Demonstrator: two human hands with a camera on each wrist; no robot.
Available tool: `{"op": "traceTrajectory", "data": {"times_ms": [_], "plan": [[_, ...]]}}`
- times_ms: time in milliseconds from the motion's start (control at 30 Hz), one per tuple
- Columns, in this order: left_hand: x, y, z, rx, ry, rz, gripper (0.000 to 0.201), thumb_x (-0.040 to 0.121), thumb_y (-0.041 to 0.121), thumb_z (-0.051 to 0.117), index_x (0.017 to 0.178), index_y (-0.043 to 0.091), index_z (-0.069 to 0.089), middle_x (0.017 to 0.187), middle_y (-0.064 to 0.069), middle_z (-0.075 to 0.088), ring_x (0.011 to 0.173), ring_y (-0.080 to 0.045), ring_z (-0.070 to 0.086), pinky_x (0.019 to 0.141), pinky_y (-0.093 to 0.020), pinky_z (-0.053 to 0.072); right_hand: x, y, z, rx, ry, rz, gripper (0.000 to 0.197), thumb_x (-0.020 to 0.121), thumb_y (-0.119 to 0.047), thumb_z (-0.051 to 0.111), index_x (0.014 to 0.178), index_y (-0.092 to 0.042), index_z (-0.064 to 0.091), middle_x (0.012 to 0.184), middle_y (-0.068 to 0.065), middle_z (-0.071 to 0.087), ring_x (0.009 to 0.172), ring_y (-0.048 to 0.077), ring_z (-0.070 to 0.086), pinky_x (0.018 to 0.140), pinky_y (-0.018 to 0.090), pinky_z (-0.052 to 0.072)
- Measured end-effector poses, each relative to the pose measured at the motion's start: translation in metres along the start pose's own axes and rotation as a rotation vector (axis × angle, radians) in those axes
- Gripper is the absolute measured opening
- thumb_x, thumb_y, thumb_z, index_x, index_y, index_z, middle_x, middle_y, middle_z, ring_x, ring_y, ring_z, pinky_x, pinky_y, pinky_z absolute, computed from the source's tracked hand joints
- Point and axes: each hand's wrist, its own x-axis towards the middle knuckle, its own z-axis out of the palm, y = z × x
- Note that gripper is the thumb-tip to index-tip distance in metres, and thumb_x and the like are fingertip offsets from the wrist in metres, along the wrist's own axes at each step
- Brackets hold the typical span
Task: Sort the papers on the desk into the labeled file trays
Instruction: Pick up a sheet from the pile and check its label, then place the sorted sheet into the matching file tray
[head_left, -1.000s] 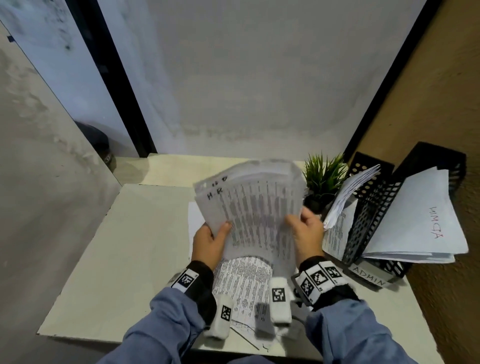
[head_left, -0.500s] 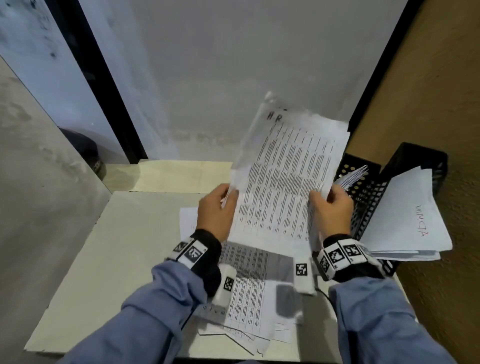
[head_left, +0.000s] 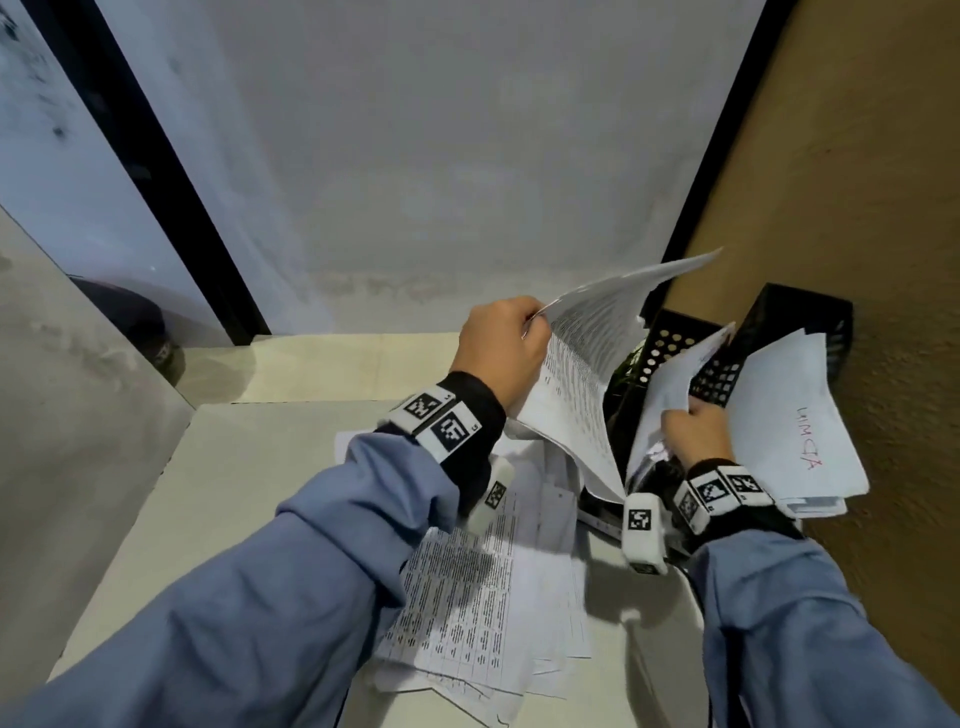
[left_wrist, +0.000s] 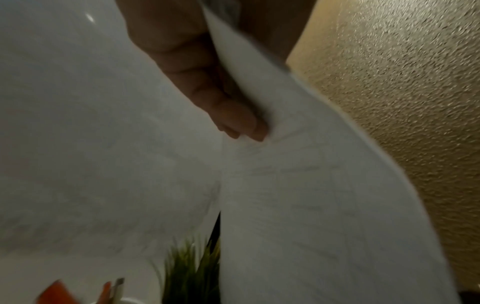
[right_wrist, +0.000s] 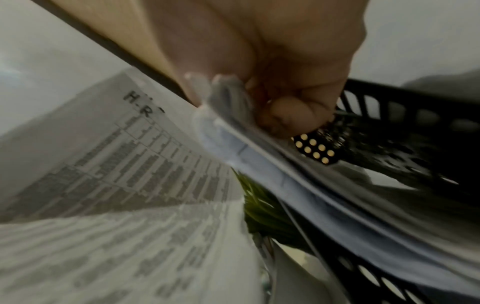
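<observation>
A printed sheet marked H-R (head_left: 576, 374) hangs edge-on over the desk's right side, next to the trays. My left hand (head_left: 527, 325) pinches its top edge; the left wrist view shows the fingers (left_wrist: 233, 115) curled against the sheet (left_wrist: 311, 205). My right hand (head_left: 678, 418) grips the white papers (head_left: 667, 384) that stand in the nearer black tray (head_left: 675, 338). In the right wrist view its thumb and fingers (right_wrist: 285, 117) pinch those papers' edge (right_wrist: 233, 131), with the H-R sheet (right_wrist: 130, 164) to the left. The farther tray (head_left: 789, 317) holds papers marked ADMIN (head_left: 795, 426).
A loose pile of printed papers (head_left: 483, 597) lies on the pale desk (head_left: 249, 519) under my forearms. A small green plant (head_left: 623, 379) stands between the held sheet and the trays, mostly hidden. A tan wall (head_left: 857, 208) closes the right side.
The right hand let go of the H-R sheet and took hold of the papers in the nearer tray. The left hand carried the sheet right and turned it edge-on beside the trays.
</observation>
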Motion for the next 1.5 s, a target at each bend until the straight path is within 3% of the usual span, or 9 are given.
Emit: {"op": "traceTrajectory", "data": {"times_ms": [333,600,700,800,967,1100,1233,1333,1500], "plan": [[0.001,0.052,0.014,0.081,0.008,0.164,0.024,0.088,0.015,0.047,0.082,0.006,0.069,0.071,-0.012,0.068,0.068,-0.028,0.061,0.061,-0.035,0.048,0.005,-0.033,-0.040,0.105,-0.030,-0.115,0.021,0.071,0.008,0.039,0.059,-0.008,0.036,0.054,0.002,0.027,0.050,0.017,0.023,0.050,0.022,0.018],[0.015,0.044,0.092,0.181,-0.248,0.082,0.026,0.094,0.015,0.041,0.092,0.003,0.064,0.087,-0.020,0.067,0.083,-0.036,0.062,0.072,-0.038,0.049,0.001,-0.056,-0.044,-0.057,-0.044,-0.282,0.034,0.078,0.003,0.043,0.050,-0.015,0.039,0.050,0.005,0.038,0.052,0.022,0.038,0.049,0.025,0.027],[0.012,0.032,0.118,0.132,-0.316,0.034,0.027,0.096,0.017,0.043,0.092,0.001,0.064,0.090,-0.022,0.067,0.086,-0.038,0.061,0.076,-0.040,0.049,0.009,-0.049,-0.031,-0.236,-0.035,-0.285,0.018,0.078,-0.004,0.049,0.070,-0.013,0.062,0.070,0.011,0.060,0.074,0.028,0.057,0.065,0.029,0.041],[0.004,0.011,0.133,0.106,-0.412,-0.060,0.025,0.095,0.018,0.047,0.105,0.004,0.065,0.100,-0.020,0.067,0.094,-0.036,0.062,0.083,-0.040,0.050,0.014,-0.022,-0.008,-0.483,-0.115,-0.177,0.033,0.080,-0.013,0.053,0.111,-0.009,0.063,0.104,0.017,0.067,0.097,0.032,0.063,0.083,0.034,0.050],[-0.009,-0.016,0.142,0.129,-0.536,-0.116,0.031,0.089,0.008,0.052,0.118,0.011,0.062,0.114,-0.015,0.066,0.106,-0.033,0.060,0.092,-0.037,0.047,0.004,0.009,0.017,-0.522,-0.241,-0.054,0.041,0.085,-0.017,0.053,0.124,-0.005,0.053,0.119,0.021,0.061,0.108,0.036,0.058,0.087,0.036,0.047],[-0.015,-0.021,0.128,0.027,-0.473,-0.152,0.038,0.092,0.025,0.053,0.127,0.010,0.056,0.115,-0.013,0.066,0.106,-0.028,0.061,0.093,-0.033,0.047,-0.003,0.003,0.018,-0.490,-0.180,-0.144,0.039,0.088,-0.027,0.052,0.124,-0.011,0.052,0.114,0.020,0.063,0.105,0.036,0.060,0.084,0.035,0.047],[-0.032,-0.053,0.094,-0.177,-0.319,-0.319,0.039,0.092,0.041,0.051,0.119,0.015,0.060,0.109,-0.006,0.068,0.096,-0.020,0.064,0.087,-0.032,0.052,-0.037,-0.011,0.019,-0.288,-0.086,-0.374,0.035,0.089,-0.025,0.055,0.122,-0.015,0.058,0.095,0.009,0.066,0.090,0.024,0.063,0.078,0.031,0.048],[-0.056,-0.113,0.066,-0.023,-0.222,-0.475,0.026,0.090,0.028,0.056,0.105,0.009,0.063,0.104,-0.010,0.069,0.097,-0.028,0.065,0.086,-0.032,0.049,-0.068,0.001,0.039,-0.269,-0.260,-0.542,0.022,0.089,-0.021,0.056,0.107,-0.018,0.067,0.070,-0.004,0.063,0.064,0.009,0.056,0.065,0.025,0.047],[-0.122,-0.205,0.025,0.303,-0.316,-0.866,0.037,0.088,0.021,0.053,0.120,0.003,0.050,0.126,-0.015,0.055,0.113,-0.032,0.055,0.096,-0.036,0.045,-0.085,0.066,0.098,-0.563,-0.525,-0.342,0.021,0.087,-0.022,0.053,0.098,-0.016,0.069,0.096,0.006,0.072,0.085,0.020,0.064,0.078,0.030,0.052]]}}
